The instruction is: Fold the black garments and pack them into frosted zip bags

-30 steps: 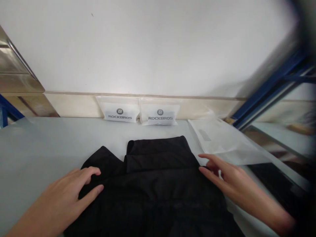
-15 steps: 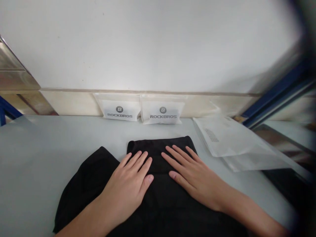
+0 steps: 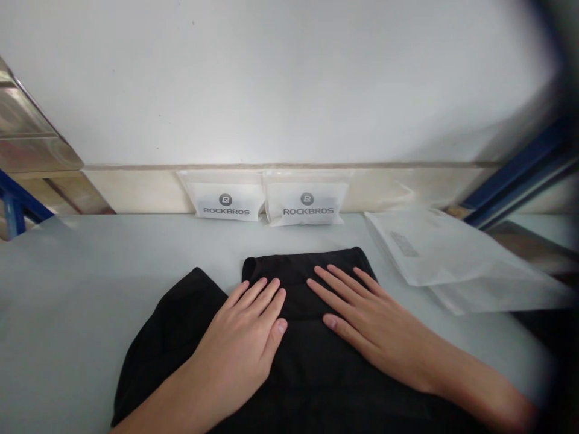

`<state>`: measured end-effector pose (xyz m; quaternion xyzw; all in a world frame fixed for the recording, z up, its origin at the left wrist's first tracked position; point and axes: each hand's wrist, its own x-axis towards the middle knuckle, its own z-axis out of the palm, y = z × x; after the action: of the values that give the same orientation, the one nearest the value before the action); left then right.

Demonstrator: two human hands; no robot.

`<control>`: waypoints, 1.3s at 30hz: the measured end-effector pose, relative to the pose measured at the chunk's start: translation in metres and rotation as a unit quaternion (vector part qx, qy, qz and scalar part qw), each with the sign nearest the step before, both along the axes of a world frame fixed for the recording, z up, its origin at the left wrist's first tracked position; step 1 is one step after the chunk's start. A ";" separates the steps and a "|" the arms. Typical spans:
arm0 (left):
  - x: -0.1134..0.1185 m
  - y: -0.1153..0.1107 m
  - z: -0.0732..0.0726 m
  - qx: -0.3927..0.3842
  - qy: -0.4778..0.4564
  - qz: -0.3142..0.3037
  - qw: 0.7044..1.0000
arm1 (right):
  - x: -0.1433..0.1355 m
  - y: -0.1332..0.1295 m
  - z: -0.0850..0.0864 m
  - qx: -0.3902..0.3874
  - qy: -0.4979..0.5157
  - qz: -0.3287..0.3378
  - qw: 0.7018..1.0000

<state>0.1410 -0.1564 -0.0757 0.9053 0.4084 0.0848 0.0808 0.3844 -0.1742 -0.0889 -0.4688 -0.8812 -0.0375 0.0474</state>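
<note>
A black garment (image 3: 307,355) lies spread on the pale table, its collar-like band at the far end and a sleeve-like flap out to the left. On its left part my left hand (image 3: 248,343) rests palm down, fingers stretched out. My right hand (image 3: 366,325) lies flat on the right side of the same cloth, fingers spread toward the band. Neither hand grips anything. The near part of the garment runs out of the bottom of the view.
Two white ROCKBROS pouches (image 3: 226,202) lean against the wall behind the table (image 3: 67,289). Translucent plastic bags (image 3: 425,247) lie at the right. Blue metal posts (image 3: 520,169) stand on both sides. Something dark and blurred fills the right edge.
The view has shifted slightly, so everything sits a bit farther right. Both hands stay flat on the garment in nearly the same places.
</note>
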 end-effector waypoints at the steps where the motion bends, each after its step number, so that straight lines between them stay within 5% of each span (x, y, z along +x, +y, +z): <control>1: 0.001 0.000 0.000 -0.002 -0.004 -0.001 1.000 | 0.000 0.000 -0.001 0.001 0.003 0.001 1.000; 6: -0.015 0.010 0.021 0.004 -0.063 0.003 0.998 | -0.001 -0.001 0.006 -0.004 0.027 -0.008 1.000; 11: -0.076 0.047 0.043 -0.007 -0.127 0.227 0.965 | 0.004 -0.006 0.027 0.057 0.110 -0.028 0.992; 13: -0.097 0.057 0.039 -0.068 -0.109 0.251 0.960 | 0.007 -0.006 0.034 0.092 0.143 -0.033 0.985; 17: -0.105 0.058 0.032 -0.100 -0.094 0.237 0.962 | 0.012 -0.003 0.039 0.132 0.171 -0.038 0.976; 21: -0.095 0.040 0.038 0.017 -0.089 0.226 0.970 | 0.011 -0.001 0.037 0.139 0.174 -0.035 0.974; 25: -0.098 0.006 0.036 0.130 -0.069 0.099 0.984 | 0.010 -0.003 0.037 0.134 0.172 -0.037 0.975; 29: -0.110 -0.027 0.015 0.107 0.000 -0.017 0.994 | 0.009 -0.005 0.036 0.129 0.175 -0.033 0.975; 32: -0.121 -0.041 0.001 0.086 0.025 -0.032 0.995 | 0.008 -0.006 0.035 0.120 0.174 -0.030 0.977; 35: -0.136 -0.049 -0.004 0.069 -0.016 0.034 0.997 | 0.006 -0.006 0.034 0.111 0.167 -0.031 0.979; 39: -0.151 -0.051 0.001 0.021 -0.072 0.240 0.968 | 0.006 -0.006 0.034 0.114 0.167 -0.027 0.979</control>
<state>-0.0095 -0.2079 -0.0745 0.7741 0.6046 0.1750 0.0677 0.3901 -0.1801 -0.0553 -0.4835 -0.8378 -0.0604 0.2464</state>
